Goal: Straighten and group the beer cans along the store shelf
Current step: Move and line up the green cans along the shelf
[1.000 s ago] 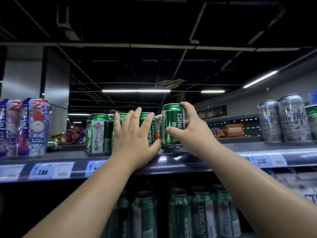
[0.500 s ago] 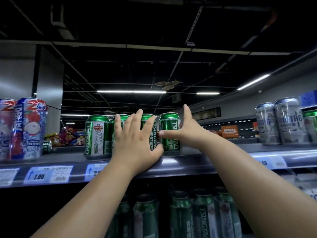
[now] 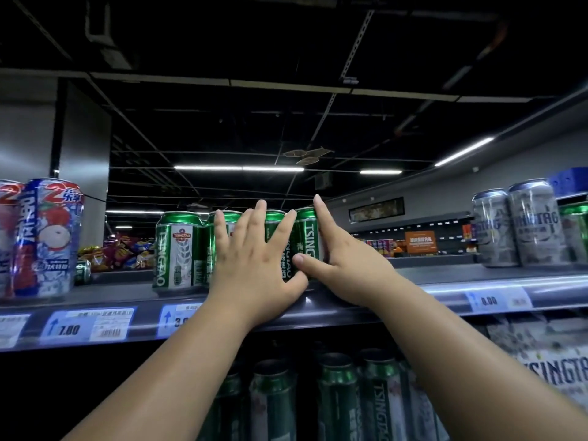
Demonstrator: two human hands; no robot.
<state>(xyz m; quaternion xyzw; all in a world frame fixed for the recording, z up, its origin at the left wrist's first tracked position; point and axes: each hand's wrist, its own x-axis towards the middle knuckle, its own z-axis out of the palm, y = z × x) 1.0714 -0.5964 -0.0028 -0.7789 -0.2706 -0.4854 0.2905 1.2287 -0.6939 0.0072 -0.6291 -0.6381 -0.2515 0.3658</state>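
Several green Tsingtao cans (image 3: 178,253) stand in a tight row on the top shelf (image 3: 413,281). My left hand (image 3: 251,268) lies flat against the fronts of the middle cans, fingers spread, and hides most of them. The rightmost green can (image 3: 307,237) touches its neighbour. My right hand (image 3: 346,268) presses against that can's right side, fingers straight and pointing up, thumb laid across its lower front. Neither hand is wrapped round a can.
Tall red, white and blue cans (image 3: 47,237) stand at the shelf's left end, silver cans (image 3: 515,227) at the right. A small green can (image 3: 83,272) lies further back. Price tags (image 3: 89,326) line the shelf edge. More green cans (image 3: 337,402) fill the shelf below.
The rightmost green can went from lifted in my right hand to standing on the shelf, then slid left against the row. My right hand flattened against its side. My left hand stayed put.
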